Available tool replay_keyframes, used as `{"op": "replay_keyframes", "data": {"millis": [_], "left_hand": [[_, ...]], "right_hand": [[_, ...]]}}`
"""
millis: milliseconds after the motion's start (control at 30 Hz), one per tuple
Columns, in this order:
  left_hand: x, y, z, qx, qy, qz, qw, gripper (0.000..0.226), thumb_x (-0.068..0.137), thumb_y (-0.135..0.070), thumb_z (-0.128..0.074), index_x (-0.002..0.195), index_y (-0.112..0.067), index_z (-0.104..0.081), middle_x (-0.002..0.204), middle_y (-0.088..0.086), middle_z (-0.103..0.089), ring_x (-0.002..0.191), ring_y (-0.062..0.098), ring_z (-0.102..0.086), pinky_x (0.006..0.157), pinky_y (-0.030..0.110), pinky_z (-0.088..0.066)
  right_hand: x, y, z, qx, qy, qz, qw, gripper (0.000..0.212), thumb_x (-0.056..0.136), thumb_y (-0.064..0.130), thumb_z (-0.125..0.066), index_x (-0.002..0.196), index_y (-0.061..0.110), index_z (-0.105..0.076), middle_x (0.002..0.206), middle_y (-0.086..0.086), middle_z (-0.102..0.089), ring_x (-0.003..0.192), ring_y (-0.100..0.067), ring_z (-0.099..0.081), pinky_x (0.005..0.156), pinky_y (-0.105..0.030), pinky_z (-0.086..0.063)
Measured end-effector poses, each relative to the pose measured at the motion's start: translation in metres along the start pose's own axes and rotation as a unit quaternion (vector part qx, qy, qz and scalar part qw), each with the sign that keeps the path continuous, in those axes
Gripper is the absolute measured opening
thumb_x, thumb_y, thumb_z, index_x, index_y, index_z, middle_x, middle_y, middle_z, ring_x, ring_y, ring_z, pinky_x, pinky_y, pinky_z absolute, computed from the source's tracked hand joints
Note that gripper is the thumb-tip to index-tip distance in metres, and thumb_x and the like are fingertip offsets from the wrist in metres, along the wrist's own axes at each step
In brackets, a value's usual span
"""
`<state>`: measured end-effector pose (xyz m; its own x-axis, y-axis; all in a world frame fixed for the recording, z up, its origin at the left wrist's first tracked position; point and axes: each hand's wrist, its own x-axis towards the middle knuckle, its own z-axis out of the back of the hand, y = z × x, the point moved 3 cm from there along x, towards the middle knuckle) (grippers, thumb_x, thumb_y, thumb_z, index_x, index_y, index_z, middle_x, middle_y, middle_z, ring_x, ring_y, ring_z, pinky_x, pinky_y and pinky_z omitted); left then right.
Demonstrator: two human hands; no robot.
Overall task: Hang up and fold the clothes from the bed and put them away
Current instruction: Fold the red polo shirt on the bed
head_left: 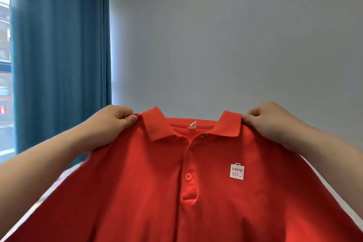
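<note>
We've got the red polo shirt (176, 202) held up in the air, front facing us, and by our reckoning not yet folded or hung. Left hand (112, 124) and right hand (273, 124) each take a shoulder, fingers (249, 119) pinching cloth beside the collar (157, 124).

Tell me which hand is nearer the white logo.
Right. The right hand pinches the shirt above the logo; the left hand pinches it beyond the collar, farther off.
</note>
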<state>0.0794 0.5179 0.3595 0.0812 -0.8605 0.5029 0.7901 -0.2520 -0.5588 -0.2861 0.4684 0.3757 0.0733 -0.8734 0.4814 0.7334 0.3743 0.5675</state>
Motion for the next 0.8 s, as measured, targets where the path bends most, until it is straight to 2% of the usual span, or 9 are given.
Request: {"op": "replay_keyframes", "data": {"millis": [167,233,300,367,433,500,600,667,800], "left_hand": [[-0.025,0.088,-0.142,0.008,0.055,0.069,0.996,0.027,0.099,-0.024,-0.057,0.075,-0.014,-0.063,0.071,0.002,-0.065,0.07,0.018,-0.059,0.07,0.032,-0.045],[-0.048,0.124,-0.201,0.039,0.096,0.087,0.991,0.028,0.098,-0.02,-0.058,0.071,-0.016,-0.057,0.07,-0.002,-0.061,0.071,0.014,-0.057,0.065,0.027,-0.041],[-0.075,0.161,-0.253,0.052,0.156,0.103,0.981,0.024,0.099,-0.021,-0.057,0.075,-0.019,-0.057,0.076,-0.004,-0.062,0.079,0.017,-0.06,0.073,0.033,-0.044],[-0.107,0.201,-0.304,0.055,0.207,0.125,0.969,0.024,0.099,-0.023,-0.057,0.076,-0.018,-0.056,0.076,-0.003,-0.062,0.082,0.019,-0.061,0.078,0.037,-0.044],[-0.132,0.23,-0.336,0.061,0.221,0.151,0.962,0.027,0.099,-0.026,-0.057,0.074,-0.018,-0.053,0.074,-0.003,-0.062,0.078,0.014,-0.06,0.075,0.03,-0.044],[-0.143,0.257,-0.366,0.075,0.209,0.17,0.96,0.034,0.099,-0.03,-0.056,0.069,-0.023,-0.042,0.068,-0.003,-0.058,0.068,0.006,-0.055,0.065,0.021,-0.039],[-0.141,0.287,-0.395,0.138,0.19,0.187,0.954,0.035,0.101,-0.037,-0.049,0.07,-0.024,-0.036,0.074,-0.004,-0.059,0.074,0.009,-0.059,0.065,0.028,-0.044],[-0.126,0.301,-0.408,0.187,0.164,0.171,0.953,0.033,0.1,-0.039,-0.048,0.073,-0.025,-0.037,0.082,-0.003,-0.063,0.084,0.02,-0.064,0.064,0.036,-0.043],[-0.06,0.329,-0.427,0.25,0.102,0.101,0.958,0.018,0.099,-0.034,-0.049,0.084,-0.024,-0.051,0.089,0.004,-0.066,0.083,0.032,-0.066,0.059,0.037,-0.039]], "right_hand": [[-0.021,-0.112,-0.115,-0.08,0.117,-0.079,0.987,0.044,0.099,0.034,-0.055,0.062,0.01,-0.056,0.062,-0.009,-0.057,0.057,-0.019,-0.048,0.05,-0.031,-0.029],[-0.041,-0.16,-0.164,-0.087,0.161,-0.104,0.978,0.046,0.098,0.03,-0.054,0.056,0.013,-0.047,0.057,-0.005,-0.049,0.056,-0.019,-0.044,0.051,-0.034,-0.027],[-0.066,-0.2,-0.21,-0.077,0.207,-0.129,0.967,0.047,0.094,0.031,-0.057,0.052,0.015,-0.041,0.052,-0.002,-0.042,0.053,-0.017,-0.039,0.052,-0.036,-0.025],[-0.095,-0.242,-0.258,-0.064,0.251,-0.155,0.953,0.045,0.087,0.039,-0.06,0.053,0.015,-0.042,0.052,-0.001,-0.042,0.053,-0.016,-0.04,0.055,-0.036,-0.027],[-0.119,-0.271,-0.291,-0.046,0.268,-0.176,0.946,0.042,0.082,0.048,-0.064,0.058,0.015,-0.052,0.056,0.001,-0.052,0.054,-0.01,-0.046,0.055,-0.032,-0.032],[-0.13,-0.302,-0.324,-0.024,0.26,-0.182,0.948,0.033,0.084,0.045,-0.067,0.063,0.021,-0.059,0.062,0.006,-0.061,0.06,-0.002,-0.053,0.059,-0.022,-0.039],[-0.129,-0.338,-0.363,-0.022,0.205,-0.169,0.964,0.017,0.095,0.031,-0.058,0.078,0.029,-0.06,0.081,0.009,-0.062,0.077,-0.006,-0.057,0.076,-0.032,-0.049],[-0.12,-0.35,-0.385,-0.047,0.168,-0.141,0.974,0.013,0.099,0.032,-0.049,0.09,0.03,-0.058,0.091,0.012,-0.055,0.082,-0.009,-0.057,0.075,-0.035,-0.048],[-0.064,-0.364,-0.422,-0.096,0.116,-0.06,0.987,0.016,0.102,0.04,-0.038,0.099,0.033,-0.053,0.09,0.012,-0.049,0.079,-0.018,-0.057,0.064,-0.035,-0.039]]}}
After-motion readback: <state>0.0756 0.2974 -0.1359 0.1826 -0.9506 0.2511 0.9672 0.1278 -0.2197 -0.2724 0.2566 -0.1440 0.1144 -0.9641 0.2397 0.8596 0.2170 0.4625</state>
